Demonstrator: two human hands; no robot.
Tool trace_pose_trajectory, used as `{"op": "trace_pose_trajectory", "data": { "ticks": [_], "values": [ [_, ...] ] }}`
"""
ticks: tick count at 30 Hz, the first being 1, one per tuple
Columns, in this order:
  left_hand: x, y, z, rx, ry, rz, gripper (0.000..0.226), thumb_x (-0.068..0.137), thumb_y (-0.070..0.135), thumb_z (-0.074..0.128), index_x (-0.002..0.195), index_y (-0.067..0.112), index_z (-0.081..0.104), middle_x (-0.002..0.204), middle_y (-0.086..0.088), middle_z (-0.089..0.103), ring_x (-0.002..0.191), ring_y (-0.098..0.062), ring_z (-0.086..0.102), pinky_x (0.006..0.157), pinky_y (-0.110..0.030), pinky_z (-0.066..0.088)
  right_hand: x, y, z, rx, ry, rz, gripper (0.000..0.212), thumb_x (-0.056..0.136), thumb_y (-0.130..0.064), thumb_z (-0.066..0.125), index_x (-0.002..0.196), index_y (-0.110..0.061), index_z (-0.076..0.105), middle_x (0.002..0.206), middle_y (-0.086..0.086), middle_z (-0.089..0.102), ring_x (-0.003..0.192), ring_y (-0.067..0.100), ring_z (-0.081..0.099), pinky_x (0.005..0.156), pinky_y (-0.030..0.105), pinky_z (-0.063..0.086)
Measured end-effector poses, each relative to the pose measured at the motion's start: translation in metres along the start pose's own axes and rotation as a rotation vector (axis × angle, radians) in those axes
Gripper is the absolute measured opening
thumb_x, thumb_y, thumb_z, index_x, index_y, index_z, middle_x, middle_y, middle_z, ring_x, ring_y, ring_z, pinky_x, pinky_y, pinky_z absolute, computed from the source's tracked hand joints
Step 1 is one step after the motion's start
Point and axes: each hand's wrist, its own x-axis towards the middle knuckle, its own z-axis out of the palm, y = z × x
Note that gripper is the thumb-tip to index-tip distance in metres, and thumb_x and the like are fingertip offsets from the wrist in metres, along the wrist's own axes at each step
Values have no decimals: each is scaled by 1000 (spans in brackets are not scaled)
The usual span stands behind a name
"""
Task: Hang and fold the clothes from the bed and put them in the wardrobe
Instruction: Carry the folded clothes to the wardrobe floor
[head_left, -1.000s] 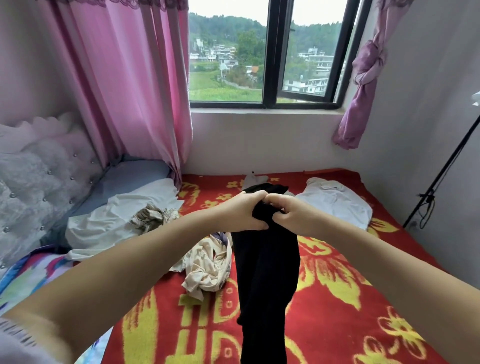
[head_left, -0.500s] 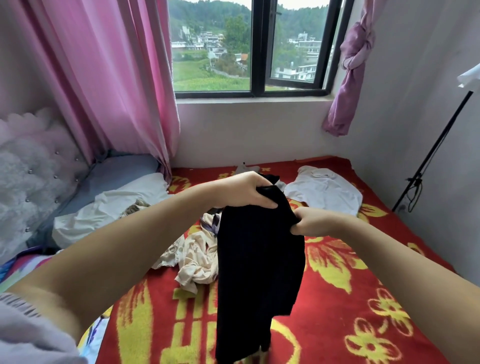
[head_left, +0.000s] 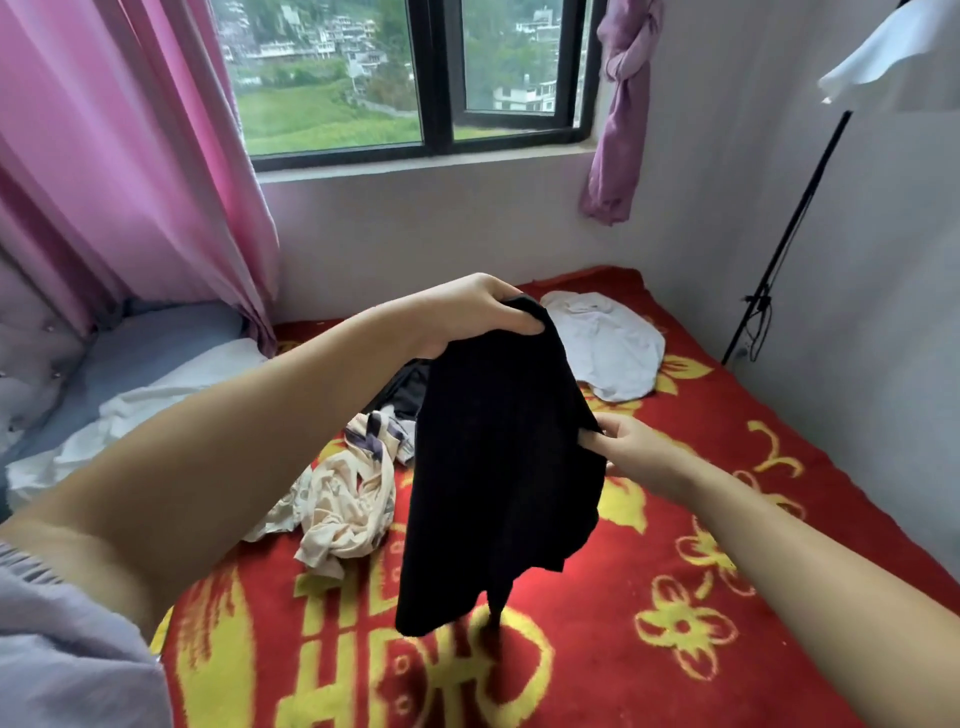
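Observation:
A black garment hangs in the air above the red and yellow blanket on the bed. My left hand grips its top edge, raised high. My right hand pinches its right side edge lower down. On the bed lie a crumpled cream garment, a white garment near the far corner, and another dark piece behind the black one.
A white sheet and a grey-blue pillow lie at the left by the padded headboard. A pink curtain hangs left of the window. A black stand leans by the right wall.
My hands have moved apart on the black garment: the left stays at the top, the right has slid down its right edge. The garment has spread wider and lifted off the bed.

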Motion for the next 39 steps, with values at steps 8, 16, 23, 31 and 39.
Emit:
{"op": "trace_pose_trajectory", "data": {
  "ticks": [8, 16, 23, 31, 39],
  "values": [
    [23, 21, 4, 287, -45, -254, 22, 79, 39, 74, 80, 17, 72, 77, 1, 74, 67, -14, 72, 56, -24, 53, 11, 34, -42, -300, 333, -41, 2, 92, -19, 60, 92, -20, 62, 86, -2, 67, 82, 19, 64, 70, 33, 48],
    [24, 38, 9, 209, -19, -229, 20, 82, 32, 74, 90, 13, 73, 87, -4, 75, 79, -19, 73, 65, -30, 59, 9, 53, -40, -421, 506, -418, 15, 97, -18, 46, 100, -26, 33, 81, -1, 52, 64, 8, 53, 54, 17, 38],
    [24, 50, 5, 279, 172, -144, 24, 83, 31, 73, 96, 12, 73, 92, -5, 74, 82, -19, 72, 78, -33, 59, -2, 51, -38, -682, 270, -634, 36, 94, -12, 46, 128, -24, 47, 114, -5, 43, 78, 21, 62, 71, 23, 51],
    [11, 49, 6, 289, 30, -76, 21, 84, 31, 72, 94, 12, 74, 87, -2, 75, 80, -18, 72, 68, -28, 59, 7, 32, -17, -358, 88, -262, 40, 89, -43, 61, 125, -28, 57, 110, -22, 55, 103, -1, 55, 74, 4, 41],
    [-5, 48, -22, 355, -43, -79, 14, 83, 33, 72, 83, 19, 76, 86, -2, 75, 78, -19, 73, 61, -23, 56, 2, 18, -24, -226, 24, -131, 13, 90, -28, 63, 102, -28, 67, 101, -11, 69, 92, 3, 66, 77, 18, 52]
  ]
}}
